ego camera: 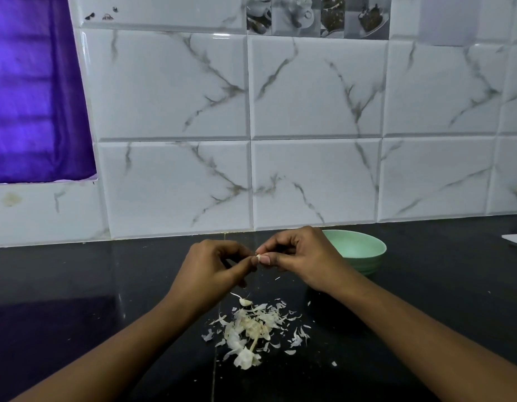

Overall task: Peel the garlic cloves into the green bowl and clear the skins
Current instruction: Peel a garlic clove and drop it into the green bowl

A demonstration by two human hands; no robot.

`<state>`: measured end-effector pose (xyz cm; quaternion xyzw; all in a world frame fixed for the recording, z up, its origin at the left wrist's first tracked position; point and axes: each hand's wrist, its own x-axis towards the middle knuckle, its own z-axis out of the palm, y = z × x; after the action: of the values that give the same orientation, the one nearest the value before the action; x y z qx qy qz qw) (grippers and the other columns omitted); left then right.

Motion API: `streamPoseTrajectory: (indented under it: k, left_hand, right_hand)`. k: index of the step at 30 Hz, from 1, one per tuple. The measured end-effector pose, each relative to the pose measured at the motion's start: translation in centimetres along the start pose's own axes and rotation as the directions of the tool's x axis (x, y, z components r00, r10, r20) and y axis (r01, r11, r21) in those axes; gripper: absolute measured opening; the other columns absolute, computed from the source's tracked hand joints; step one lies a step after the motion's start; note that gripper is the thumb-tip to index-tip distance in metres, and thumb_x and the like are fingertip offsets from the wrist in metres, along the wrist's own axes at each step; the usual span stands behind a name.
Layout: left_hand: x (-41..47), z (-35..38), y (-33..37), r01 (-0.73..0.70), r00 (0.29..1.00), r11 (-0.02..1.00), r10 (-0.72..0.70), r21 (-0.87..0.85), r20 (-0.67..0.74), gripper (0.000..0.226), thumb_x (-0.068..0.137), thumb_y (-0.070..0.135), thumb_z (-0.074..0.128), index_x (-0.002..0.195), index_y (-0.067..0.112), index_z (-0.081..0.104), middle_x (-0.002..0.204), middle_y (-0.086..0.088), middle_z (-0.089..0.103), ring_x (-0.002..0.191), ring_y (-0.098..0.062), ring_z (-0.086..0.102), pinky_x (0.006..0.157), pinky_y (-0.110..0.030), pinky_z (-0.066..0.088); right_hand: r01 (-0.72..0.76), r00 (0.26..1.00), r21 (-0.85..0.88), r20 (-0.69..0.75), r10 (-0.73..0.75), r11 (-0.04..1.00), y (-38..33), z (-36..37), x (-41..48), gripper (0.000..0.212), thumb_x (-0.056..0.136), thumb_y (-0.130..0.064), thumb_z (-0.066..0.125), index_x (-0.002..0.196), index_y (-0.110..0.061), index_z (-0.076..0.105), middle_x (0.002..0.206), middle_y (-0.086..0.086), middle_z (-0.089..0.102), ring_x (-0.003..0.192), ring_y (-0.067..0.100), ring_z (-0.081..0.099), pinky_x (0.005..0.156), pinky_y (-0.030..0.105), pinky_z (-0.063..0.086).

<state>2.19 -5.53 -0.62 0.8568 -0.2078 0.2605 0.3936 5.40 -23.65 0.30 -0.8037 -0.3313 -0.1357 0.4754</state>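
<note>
Left hand (215,264) and right hand (299,253) together pinch one garlic clove (257,257) above a black counter (77,285). Loose skins (251,329) lie below them; a green bowl (358,250) sits behind the right hand.

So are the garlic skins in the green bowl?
No, the garlic skins lie in a loose pile on the black counter, apart from the green bowl.

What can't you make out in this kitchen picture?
Head view only:
The garlic clove: mostly covered by fingertips of the left hand and right hand, so peeling progress is unclear.
The green bowl: contents hidden by the right hand and near rim.
The white object: cut off by the right edge.
</note>
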Motion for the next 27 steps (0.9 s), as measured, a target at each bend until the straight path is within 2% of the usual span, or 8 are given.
streamPoseTrajectory:
  k: [6,13,15,17,20,21,23,27]
  left_hand:
    - [0.2,0.3,0.1,0.264,0.964,0.903,-0.251,-0.340,0.083,0.014,0.088,0.013,0.065,0.077,0.008,0.070,0.071,-0.004,0.072,0.053,-0.017,0.066,0.062,-0.032,0.052]
    - [0.6,-0.2,0.2,0.447,0.895,0.793,-0.392,-0.414,0.215,0.026,0.100,0.021,0.041,0.082,0.007,0.051,0.067,-0.005,0.069,0.049,-0.020,0.061,0.050,-0.026,0.048]
    - [0.7,-0.8,0.2,0.406,0.902,0.868,-0.329,-0.287,0.281,0.033,0.100,0.026,0.043,0.075,0.007,0.051,0.062,-0.005,0.068,0.048,-0.017,0.060,0.051,-0.026,0.047]
    - [0.9,-1.2,-0.2,0.244,0.918,0.970,-0.236,0.016,0.320,0.040,0.096,0.039,0.049,0.069,0.011,0.057,0.058,0.001,0.067,0.050,-0.011,0.062,0.055,-0.025,0.048]
    - [1.0,-1.6,-1.0,-0.064,0.947,0.877,-0.097,0.476,0.307,0.018,0.092,0.046,0.055,0.079,0.036,0.064,0.070,0.021,0.068,0.063,0.007,0.062,0.066,-0.022,0.049]
    - [1.0,-1.7,-1.0,-0.102,0.945,0.864,-0.070,0.493,0.318,0.007,0.091,0.038,0.058,0.090,0.044,0.063,0.079,0.027,0.068,0.067,0.012,0.061,0.070,-0.022,0.050]
    - [0.9,-1.9,-0.9,-0.134,0.947,0.872,-0.028,0.470,0.321,0.023,0.089,0.027,0.061,0.101,0.047,0.065,0.086,0.029,0.069,0.070,0.017,0.059,0.074,-0.024,0.052]
    - [0.9,-2.1,-0.7,-0.099,0.958,0.947,0.009,0.304,0.285,0.018,0.086,0.025,0.069,0.089,0.043,0.072,0.073,0.021,0.072,0.068,0.011,0.065,0.074,-0.029,0.055]
  right_hand:
    - [-0.020,1.000,0.092,0.017,0.018,0.996,0.1,0.3,0.0,0.018,0.081,-0.009,0.073,0.080,-0.027,0.072,0.077,0.000,0.073,0.070,0.009,0.062,0.064,0.025,0.049]
    - [-0.211,0.977,0.332,0.088,0.192,0.920,0.1,-0.2,-0.1,0.010,0.082,-0.002,0.068,0.084,-0.012,0.068,0.079,0.005,0.070,0.071,0.012,0.069,0.061,0.026,0.055]
    - [-0.247,0.969,0.364,0.098,0.227,0.898,0.0,-0.8,-0.1,0.008,0.083,-0.002,0.067,0.085,-0.010,0.066,0.082,0.007,0.071,0.069,0.015,0.069,0.058,0.026,0.055]
    - [-0.279,0.960,0.370,0.112,0.256,0.886,0.0,-1.5,0.0,0.006,0.084,-0.003,0.066,0.086,-0.009,0.065,0.084,0.008,0.071,0.068,0.017,0.069,0.058,0.027,0.056]
    - [-0.319,0.947,0.351,0.135,0.290,0.880,0.2,-2.2,0.2,0.004,0.084,-0.004,0.066,0.086,-0.007,0.066,0.082,0.009,0.068,0.067,0.017,0.068,0.058,0.027,0.056]
    - [-0.330,0.944,0.339,0.137,0.300,0.881,0.3,-2.3,0.2,0.004,0.084,-0.003,0.066,0.086,-0.007,0.065,0.082,0.009,0.067,0.066,0.016,0.068,0.058,0.026,0.056]
    - [-0.344,0.939,0.317,0.139,0.316,0.884,0.6,-2.2,0.2,0.005,0.084,-0.002,0.066,0.086,-0.007,0.065,0.080,0.009,0.067,0.064,0.015,0.067,0.058,0.025,0.056]
    - [-0.347,0.937,0.306,0.143,0.317,0.887,0.9,-2.1,0.3,0.006,0.084,-0.001,0.065,0.086,-0.007,0.065,0.077,0.006,0.067,0.064,0.014,0.067,0.057,0.023,0.056]
